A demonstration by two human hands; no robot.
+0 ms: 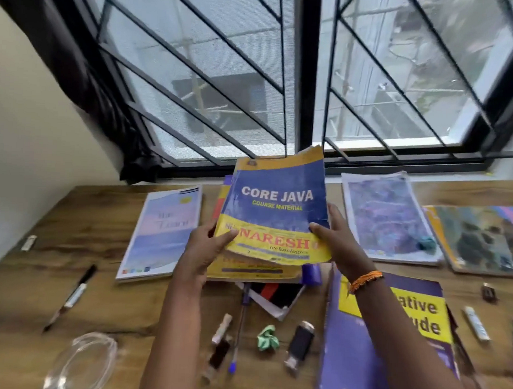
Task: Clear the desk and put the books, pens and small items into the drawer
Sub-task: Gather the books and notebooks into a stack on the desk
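A blue and yellow "Core Java" book [275,200] is tilted up above the wooden desk [97,218]. My left hand [207,245] grips its lower left corner and my right hand [335,237] grips its right edge, thumbs on the cover. Under it lies another yellow book [246,271]. A pale book [161,234] lies to the left, a purple-patterned one [388,216] and a dark painted one [480,237] to the right. A purple aptitude book [369,338] sits under my right forearm. A blue pen [239,324] and a black marker [71,295] lie on the desk.
Small items lie near the front edge: a green wrapper [267,337], a black USB stick [299,347], a small bottle [219,347], a clear cable coil [83,360], a white tube [476,322]. A barred window stands behind the desk, a wall to the left.
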